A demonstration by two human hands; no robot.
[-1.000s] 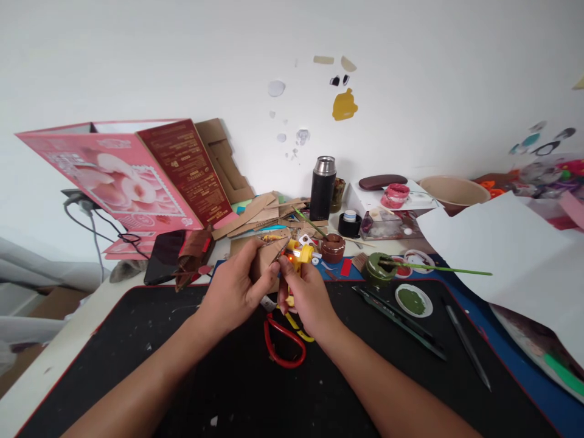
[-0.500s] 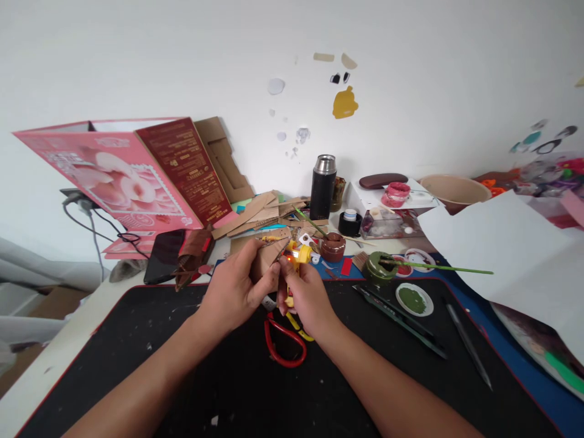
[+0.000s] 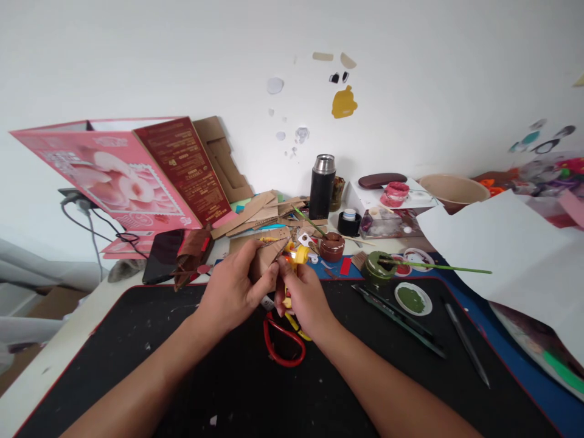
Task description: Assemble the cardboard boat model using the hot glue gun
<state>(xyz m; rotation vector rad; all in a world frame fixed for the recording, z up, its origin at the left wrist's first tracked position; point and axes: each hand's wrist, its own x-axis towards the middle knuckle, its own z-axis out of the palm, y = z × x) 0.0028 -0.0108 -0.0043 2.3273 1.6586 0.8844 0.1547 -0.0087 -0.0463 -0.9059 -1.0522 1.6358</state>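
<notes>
In my left hand (image 3: pixel 232 285) is a folded piece of brown cardboard (image 3: pixel 267 257), its fingers and thumb closed on it. My right hand (image 3: pixel 305 297) is wrapped round a small yellow glue gun (image 3: pixel 298 254) with an orange-red light glowing on it. The two hands meet at the cardboard's right edge, and the right fingertips hide where cardboard and glue gun come together. Just below the hands, red-handled scissors (image 3: pixel 285 364) lie on the black mat (image 3: pixel 255 401), their blades mostly hidden. A yellow loop shows beside the red handle.
Cardboard scraps (image 3: pixel 249 219) pile up behind the hands. Beyond stand a black thermos (image 3: pixel 322 191), a brown paint jar (image 3: pixel 332 248) and a green paint jar (image 3: pixel 379 274) with a brush across it. Pens (image 3: pixel 401 322) lie to the right, a phone (image 3: pixel 162 258) to the left.
The glue gun has shifted very slightly along the cardboard edge with my right hand. My left hand keeps its hold almost unmoved.
</notes>
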